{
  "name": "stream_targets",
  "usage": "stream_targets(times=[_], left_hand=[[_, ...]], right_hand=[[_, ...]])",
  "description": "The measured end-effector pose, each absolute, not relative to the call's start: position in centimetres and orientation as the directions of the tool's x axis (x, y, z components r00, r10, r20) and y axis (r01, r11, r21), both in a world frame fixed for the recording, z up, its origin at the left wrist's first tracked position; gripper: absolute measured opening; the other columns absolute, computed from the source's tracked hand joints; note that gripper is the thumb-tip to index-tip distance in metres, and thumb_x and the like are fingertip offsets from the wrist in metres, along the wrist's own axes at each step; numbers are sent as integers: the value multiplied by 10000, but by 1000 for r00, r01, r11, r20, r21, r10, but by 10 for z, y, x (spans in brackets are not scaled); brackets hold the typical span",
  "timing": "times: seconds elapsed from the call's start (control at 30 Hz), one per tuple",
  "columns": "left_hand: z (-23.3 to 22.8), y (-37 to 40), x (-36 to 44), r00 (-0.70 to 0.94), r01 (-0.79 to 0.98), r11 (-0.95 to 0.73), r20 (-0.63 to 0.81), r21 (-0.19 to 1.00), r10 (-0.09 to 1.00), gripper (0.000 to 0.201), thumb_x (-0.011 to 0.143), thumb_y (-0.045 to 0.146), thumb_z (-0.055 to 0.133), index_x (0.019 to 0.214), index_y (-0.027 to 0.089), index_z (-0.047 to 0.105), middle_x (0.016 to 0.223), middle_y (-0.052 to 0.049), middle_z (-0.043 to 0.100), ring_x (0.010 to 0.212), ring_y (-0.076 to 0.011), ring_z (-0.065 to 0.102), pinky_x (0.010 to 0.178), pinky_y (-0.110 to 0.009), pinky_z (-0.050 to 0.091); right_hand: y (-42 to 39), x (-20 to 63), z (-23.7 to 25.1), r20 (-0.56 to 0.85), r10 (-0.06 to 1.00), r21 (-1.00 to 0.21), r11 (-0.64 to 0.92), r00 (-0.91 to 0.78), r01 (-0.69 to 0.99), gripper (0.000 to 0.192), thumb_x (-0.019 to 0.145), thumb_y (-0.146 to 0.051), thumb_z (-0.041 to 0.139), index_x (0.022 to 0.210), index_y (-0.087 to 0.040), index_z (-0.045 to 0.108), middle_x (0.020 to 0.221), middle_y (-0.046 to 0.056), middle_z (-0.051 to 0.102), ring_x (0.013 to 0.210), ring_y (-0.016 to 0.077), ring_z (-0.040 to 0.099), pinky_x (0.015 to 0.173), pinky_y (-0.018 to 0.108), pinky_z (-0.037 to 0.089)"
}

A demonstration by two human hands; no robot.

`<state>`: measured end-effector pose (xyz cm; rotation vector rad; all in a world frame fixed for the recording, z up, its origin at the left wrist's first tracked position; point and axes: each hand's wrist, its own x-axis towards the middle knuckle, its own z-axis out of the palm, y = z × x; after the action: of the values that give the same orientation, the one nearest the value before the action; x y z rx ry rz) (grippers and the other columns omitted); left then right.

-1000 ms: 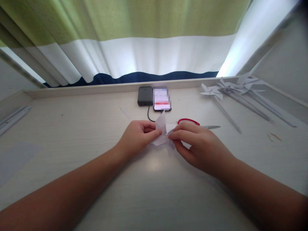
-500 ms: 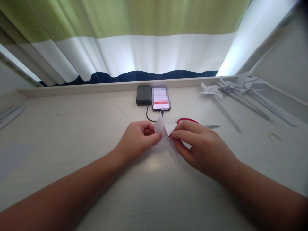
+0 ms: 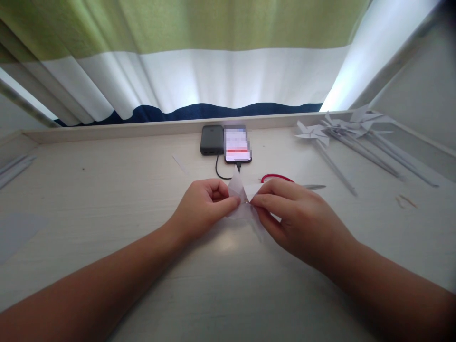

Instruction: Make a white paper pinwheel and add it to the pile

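Between my hands is a white paper pinwheel [image 3: 235,186], its blades folded and standing up from the middle. My left hand [image 3: 204,205] is closed on its left side, thumb pressed near the centre. My right hand [image 3: 290,211] pinches at the centre from the right, fingertips together; a tiny pale piece shows between the two hands, too small to name. Scissors with a red handle [image 3: 278,177] lie just behind my right hand, which partly hides them; a blade tip sticks out to the right.
Several finished paper pinwheels [image 3: 313,134] on rolled paper sticks lie at the back right. A phone [image 3: 237,145] is cabled to a black power bank [image 3: 211,140] at the back. Rubber-band-like scraps [image 3: 406,201] lie right; paper rolls [image 3: 16,171] and a paper sheet [image 3: 21,232] lie left.
Both hands keep nearly the same grip on the pinwheel; my right fingertips shift very slightly at its centre. The whole view drifts a little.
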<state>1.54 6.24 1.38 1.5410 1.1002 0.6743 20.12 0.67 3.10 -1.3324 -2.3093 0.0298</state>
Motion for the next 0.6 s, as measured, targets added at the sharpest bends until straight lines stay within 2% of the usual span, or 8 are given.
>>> stream_targets(times=[0.23, 0.6], left_hand=[[17, 60, 17, 395, 325, -4, -132, 946, 909, 221, 689, 325, 684, 630, 150, 561, 569, 18, 581, 496, -89, 498, 450, -193, 347], [17, 58, 17, 395, 325, -23, -113, 945, 912, 192, 676, 352, 724, 712, 166, 696, 645, -14, 677, 579, -130, 602, 512, -217, 445]], right_hand=[[6, 200, 32, 378, 833, -235, 507, -403, 829, 203, 871, -160, 491, 807, -160, 683, 849, 86, 622, 838, 201, 583, 711, 314, 461], [6, 200, 32, 333, 870, -295, 461, -363, 837, 171, 848, -162, 514, 777, -156, 670, 825, 80, 604, 796, 196, 568, 712, 320, 461]])
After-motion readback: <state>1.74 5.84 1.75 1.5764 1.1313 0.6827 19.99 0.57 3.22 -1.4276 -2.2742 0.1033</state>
